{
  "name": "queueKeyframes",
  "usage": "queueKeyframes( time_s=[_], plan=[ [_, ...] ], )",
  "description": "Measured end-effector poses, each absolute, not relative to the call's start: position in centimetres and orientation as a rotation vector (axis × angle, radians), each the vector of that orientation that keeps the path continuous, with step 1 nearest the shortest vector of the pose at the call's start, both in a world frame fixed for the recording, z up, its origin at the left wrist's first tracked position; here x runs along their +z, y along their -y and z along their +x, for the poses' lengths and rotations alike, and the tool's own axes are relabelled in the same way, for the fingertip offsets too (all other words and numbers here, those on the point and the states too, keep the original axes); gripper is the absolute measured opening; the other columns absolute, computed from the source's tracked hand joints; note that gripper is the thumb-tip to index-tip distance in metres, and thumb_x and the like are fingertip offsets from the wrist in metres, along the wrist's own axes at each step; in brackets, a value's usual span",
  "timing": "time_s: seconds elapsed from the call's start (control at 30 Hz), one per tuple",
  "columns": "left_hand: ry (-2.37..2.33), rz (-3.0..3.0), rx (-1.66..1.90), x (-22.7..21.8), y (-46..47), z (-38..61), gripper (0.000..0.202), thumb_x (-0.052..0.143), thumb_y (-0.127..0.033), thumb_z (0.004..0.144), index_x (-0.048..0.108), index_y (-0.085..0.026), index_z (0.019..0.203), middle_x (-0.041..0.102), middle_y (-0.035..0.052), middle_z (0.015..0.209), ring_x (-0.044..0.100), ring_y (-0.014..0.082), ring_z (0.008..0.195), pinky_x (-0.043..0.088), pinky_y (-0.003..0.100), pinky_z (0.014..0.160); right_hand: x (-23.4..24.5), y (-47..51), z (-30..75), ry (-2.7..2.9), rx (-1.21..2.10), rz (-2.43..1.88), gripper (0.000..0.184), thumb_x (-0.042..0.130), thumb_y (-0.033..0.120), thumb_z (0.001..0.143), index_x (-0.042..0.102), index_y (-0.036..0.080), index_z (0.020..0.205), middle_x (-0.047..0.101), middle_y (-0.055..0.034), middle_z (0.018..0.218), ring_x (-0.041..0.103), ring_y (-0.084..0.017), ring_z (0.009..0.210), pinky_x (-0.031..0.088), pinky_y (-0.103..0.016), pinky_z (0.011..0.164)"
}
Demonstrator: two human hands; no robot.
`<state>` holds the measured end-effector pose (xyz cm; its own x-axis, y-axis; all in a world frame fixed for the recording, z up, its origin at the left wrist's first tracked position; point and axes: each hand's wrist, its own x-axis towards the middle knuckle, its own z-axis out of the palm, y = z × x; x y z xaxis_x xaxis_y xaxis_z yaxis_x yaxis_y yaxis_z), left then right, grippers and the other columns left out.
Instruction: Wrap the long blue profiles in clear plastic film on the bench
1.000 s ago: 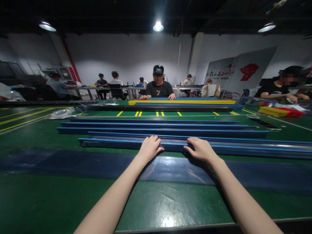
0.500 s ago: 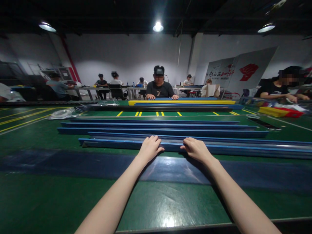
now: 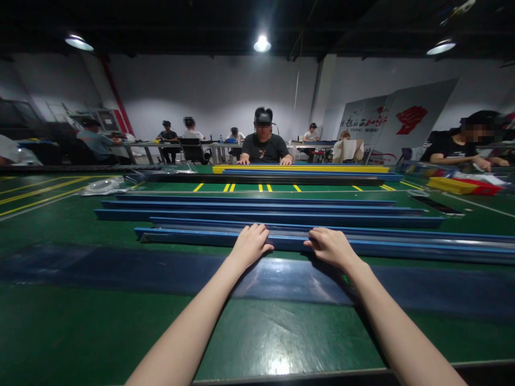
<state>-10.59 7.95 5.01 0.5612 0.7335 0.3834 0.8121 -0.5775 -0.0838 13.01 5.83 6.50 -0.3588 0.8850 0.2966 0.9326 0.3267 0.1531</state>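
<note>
A long blue U-shaped channel (image 3: 193,237) lies crosswise in front of me, its hollow side up and its left end showing. My left hand (image 3: 252,242) is closed over its near wall, thumb on the side facing me and fingers curled over the top edge. Farther right, my right hand (image 3: 330,246) grips the same wall in a similar way; its fingertips are partly hidden. Between my forearms and the channel, a flat, glossy dark blue strip (image 3: 120,271) stretches across the table.
More blue channels (image 3: 273,216) lie just beyond, on the green table (image 3: 281,338). Farther off are a black bar (image 3: 261,179) and a yellow bar (image 3: 306,169), where a co-worker (image 3: 263,147) sits. At right lie a phone (image 3: 436,205) and a yellow tray (image 3: 448,185).
The channel has slid a little to the right, and both my hands have shifted right with it, still gripping. The co-worker's hand on the left side has moved slightly outward.
</note>
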Motion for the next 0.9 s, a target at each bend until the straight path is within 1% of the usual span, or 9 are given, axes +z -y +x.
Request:
queueKeyframes(
  time_s=[0.2,0.4,0.57,0.73,0.9],
  plan=[
    [1.263,-2.546,-0.435,4.91,-7.95,-10.47,0.022,0.054,-0.039,0.08,0.053,-0.018,0.088,0.057,0.0039,0.097,0.049,0.0197,0.092,0.034,0.03,0.073,6.23,-5.93,13.0,2.42,-0.446,-1.652,0.028,0.039,0.035,0.086,0.055,0.018,0.071,0.061,-0.0049,0.078,0.055,-0.016,0.073,0.023,-0.026,0.053],
    [1.27,-2.553,-0.442,4.79,-8.03,-10.49,0.021,0.054,-0.039,0.08,0.053,-0.019,0.086,0.058,0.0042,0.095,0.049,0.0197,0.091,0.034,0.03,0.071,6.07,-6.05,13.02,2.434,-0.403,-1.659,0.026,0.038,0.035,0.086,0.055,0.019,0.077,0.061,-0.0052,0.082,0.055,-0.016,0.077,0.026,-0.025,0.056],
    [1.279,-2.558,-0.439,4.79,-8.05,-10.51,0.021,0.053,-0.039,0.081,0.052,-0.019,0.084,0.058,0.0037,0.093,0.05,0.0194,0.09,0.034,0.03,0.071,5.97,-6.11,13.1,2.436,-0.379,-1.651,0.028,0.036,0.036,0.087,0.057,0.019,0.08,0.061,-0.0057,0.084,0.055,-0.016,0.078,0.029,-0.025,0.059],
    [1.278,-2.548,-0.433,4.8,-8.05,-10.49,0.021,0.053,-0.039,0.081,0.052,-0.019,0.084,0.059,0.0032,0.093,0.05,0.0189,0.089,0.034,0.03,0.071,5.94,-6.14,13.16,2.441,-0.343,-1.612,0.028,0.036,0.036,0.087,0.058,0.018,0.084,0.061,-0.0064,0.088,0.055,-0.017,0.081,0.033,-0.024,0.064],
    [1.285,-2.55,-0.416,4.87,-8.01,-10.44,0.022,0.053,-0.04,0.081,0.053,-0.018,0.084,0.06,0.0032,0.091,0.051,0.0192,0.089,0.035,0.03,0.071,5.88,-6.13,13.15,2.434,-0.277,-1.564,0.029,0.036,0.035,0.087,0.059,0.017,0.093,0.062,-0.0078,0.097,0.056,-0.018,0.088,0.036,-0.025,0.07]
  ],
)
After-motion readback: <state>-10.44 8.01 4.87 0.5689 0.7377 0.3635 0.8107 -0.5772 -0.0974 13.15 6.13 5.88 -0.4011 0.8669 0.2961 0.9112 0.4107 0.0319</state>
